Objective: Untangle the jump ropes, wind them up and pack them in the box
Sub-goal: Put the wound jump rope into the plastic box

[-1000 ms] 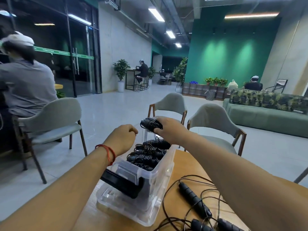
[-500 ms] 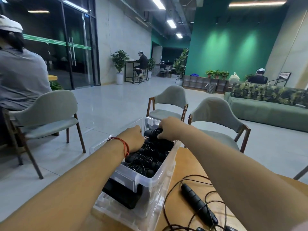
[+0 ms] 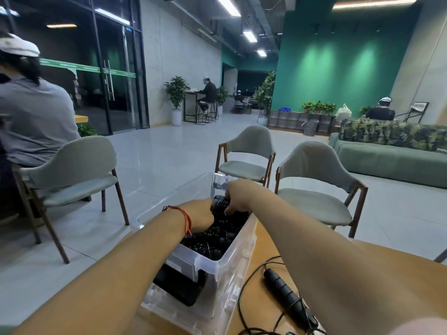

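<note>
A clear plastic box [image 3: 238, 250] stands on the wooden table [image 3: 260, 301] and holds several wound black jump ropes [image 3: 212, 240]. Both of my hands reach inside it. My right hand [image 3: 238, 197] grips a wound black rope bundle [image 3: 221, 203] at the far end of the pile, fingers curled over it. My left hand [image 3: 200, 215] is beside it, its curled fingers on the same bundle, a red string round the wrist. Loose tangled ropes lie on the table to the right, with one black handle [image 3: 285, 292] plainly seen.
The box sits on its clear lid [image 3: 169, 310] with a black object [image 3: 180, 287] beneath. Two grey chairs [image 3: 312, 187] stand past the table's far edge, another chair [image 3: 70, 175] at left with a seated person. A green sofa [image 3: 391, 158] is at right.
My right hand carried the wound bundle from above the box down into it. My left hand moved in beside it onto the bundle. The view shifted slightly.
</note>
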The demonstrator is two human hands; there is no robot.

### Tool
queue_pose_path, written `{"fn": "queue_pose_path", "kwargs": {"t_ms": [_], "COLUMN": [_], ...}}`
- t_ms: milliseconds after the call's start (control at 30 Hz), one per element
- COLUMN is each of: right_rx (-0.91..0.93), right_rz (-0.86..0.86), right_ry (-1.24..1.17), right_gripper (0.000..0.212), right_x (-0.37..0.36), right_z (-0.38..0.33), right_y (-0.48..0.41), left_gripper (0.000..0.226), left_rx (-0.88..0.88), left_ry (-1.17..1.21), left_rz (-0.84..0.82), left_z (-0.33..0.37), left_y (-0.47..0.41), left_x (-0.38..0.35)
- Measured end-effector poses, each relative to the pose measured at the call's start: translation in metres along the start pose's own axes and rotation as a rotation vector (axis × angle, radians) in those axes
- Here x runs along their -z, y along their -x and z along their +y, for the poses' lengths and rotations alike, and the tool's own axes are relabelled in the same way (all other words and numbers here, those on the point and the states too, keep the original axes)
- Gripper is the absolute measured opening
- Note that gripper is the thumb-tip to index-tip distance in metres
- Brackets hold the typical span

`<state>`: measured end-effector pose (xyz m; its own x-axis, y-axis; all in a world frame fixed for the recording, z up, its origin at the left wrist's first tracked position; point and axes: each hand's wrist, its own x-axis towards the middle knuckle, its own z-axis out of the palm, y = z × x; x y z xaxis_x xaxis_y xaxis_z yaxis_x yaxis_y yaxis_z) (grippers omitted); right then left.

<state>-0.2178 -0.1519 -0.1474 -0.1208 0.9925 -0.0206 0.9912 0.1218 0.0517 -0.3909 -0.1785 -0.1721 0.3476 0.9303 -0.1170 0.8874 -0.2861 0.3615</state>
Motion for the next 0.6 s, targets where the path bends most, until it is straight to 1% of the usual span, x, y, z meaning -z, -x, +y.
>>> {"fn": "queue_pose_path", "kwargs": {"t_ms": [33, 100, 167, 267, 333, 400, 433, 467, 500, 533, 567, 600], "right_rx": [0.006, 0.004, -0.002, 0.017, 0.038, 0.058, 0.065, 0.071, 0.068, 0.059, 0.045, 0.033], "right_rz": [-0.003, -0.007, 0.036, 0.16, 0.194, 0.204, 0.199, 0.182, 0.151, 0.117, 0.087, 0.071], "right_ry": [0.006, 0.005, -0.003, 0.138, 0.208, 0.223, 0.224, 0.196, 0.126, 0.035, -0.057, -0.129], "right_gripper": [0.039, 0.057, 0.075, 0.1, 0.106, 0.1, 0.089, 0.074, 0.058, 0.048, 0.045, 0.047], "right_x": [0.003, 0.006, 0.004, 0.002, 0.005, 0.011, 0.012, 0.012, 0.011, 0.009, 0.006, 0.004], "right_z": [0.002, 0.011, 0.019, 0.022, 0.02, 0.018, 0.018, 0.017, 0.017, 0.018, 0.018, 0.017], "right_y": [0.003, 0.007, 0.01, 0.015, 0.018, 0.021, 0.021, 0.02, 0.018, 0.016, 0.014, 0.013], "left_gripper": [0.05, 0.053, 0.055, 0.06, 0.065, 0.067, 0.068, 0.068, 0.067, 0.066, 0.064, 0.063], "left_rx": [-0.006, -0.027, -0.058, -0.085, -0.097, -0.109, -0.114, -0.117, -0.118, -0.119, -0.121, -0.119], "left_ry": [0.001, 0.038, 0.086, 0.112, 0.114, 0.106, 0.102, 0.098, 0.093, 0.091, 0.09, 0.088], "left_rz": [0.001, 0.038, 0.086, 0.149, 0.173, 0.178, 0.174, 0.167, 0.162, 0.162, 0.162, 0.165], "left_z": [0.001, 0.004, 0.007, 0.009, 0.008, 0.009, 0.009, 0.01, 0.009, 0.009, 0.007, 0.006], "left_y": [0.001, 0.003, 0.004, 0.004, 0.002, 0.001, 0.001, 0.001, 0.001, 0.001, -0.001, -0.002], "left_x": [0.0, 0.001, 0.003, 0.004, 0.005, 0.005, 0.005, 0.005, 0.005, 0.005, 0.004, 0.004]}}
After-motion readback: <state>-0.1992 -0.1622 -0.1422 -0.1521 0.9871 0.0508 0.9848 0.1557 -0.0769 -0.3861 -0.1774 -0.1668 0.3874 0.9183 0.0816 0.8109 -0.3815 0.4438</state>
